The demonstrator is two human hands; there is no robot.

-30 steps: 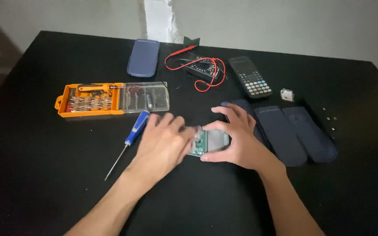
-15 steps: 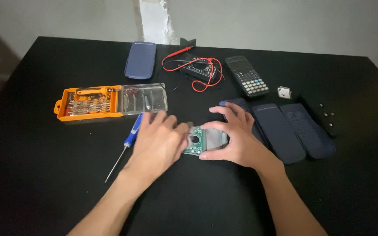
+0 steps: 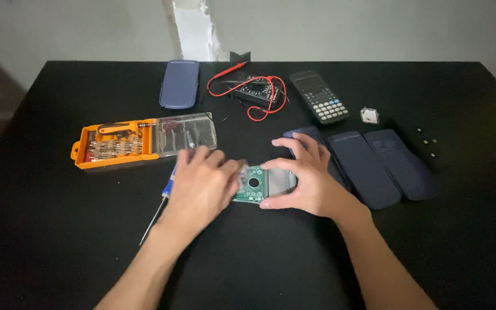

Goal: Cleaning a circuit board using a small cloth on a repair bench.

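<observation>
Lying flat near the middle of the black table, a small green circuit board with a grey screen part is held between two hands. The right hand is curled around the right end of the board, the thumb at the near edge and the fingers at the far edge, so it is gripped lightly. The left hand is closed over the left end; what is pinched by its fingertips cannot be told, because they are blurred and partly hidden.

Several risks can be judged from this. The board could be bent or cracked if it is pressed too hard from both ends. A tiny part could be dropped and lost on the dark surface, as the small loose pieces at the right are already hard to see. The blue screwdriver, just beside the left wrist, could be pushed away by the forearm. The open orange tool case behind the left hand could be knocked and its bits spilled. The dark blue covers touch the right hand and could be shifted. The meter with red wires and the calculator are well apart.
</observation>
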